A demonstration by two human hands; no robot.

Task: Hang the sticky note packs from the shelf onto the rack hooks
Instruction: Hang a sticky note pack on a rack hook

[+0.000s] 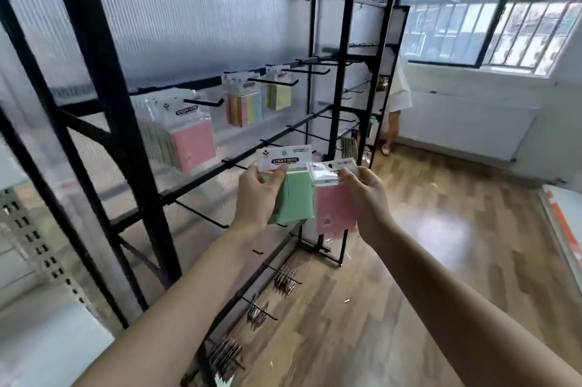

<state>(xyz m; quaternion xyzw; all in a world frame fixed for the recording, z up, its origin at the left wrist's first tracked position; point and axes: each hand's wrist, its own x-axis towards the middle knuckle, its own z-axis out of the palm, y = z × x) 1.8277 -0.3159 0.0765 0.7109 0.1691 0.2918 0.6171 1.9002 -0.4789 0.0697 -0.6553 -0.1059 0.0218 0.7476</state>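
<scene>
Head view: the left hand (256, 194) pinched a green pack (294, 197) and the right hand (367, 197) pinched a pink pack (335, 210), both held up before the black rack (104, 78). Along its upper rail, hooks (204, 102) carried more packs (192, 144). Beyond lay wood flooring (425, 229) and barred windows (491, 5).

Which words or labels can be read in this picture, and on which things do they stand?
"STICKY NOTE": header of the green pack in the left hand.
"STICKY NOTE": header of the hanging pink pack, blurred but legible.
Pink pack in the right hand: print unreadable.
Other hanging packs: too small.
</scene>
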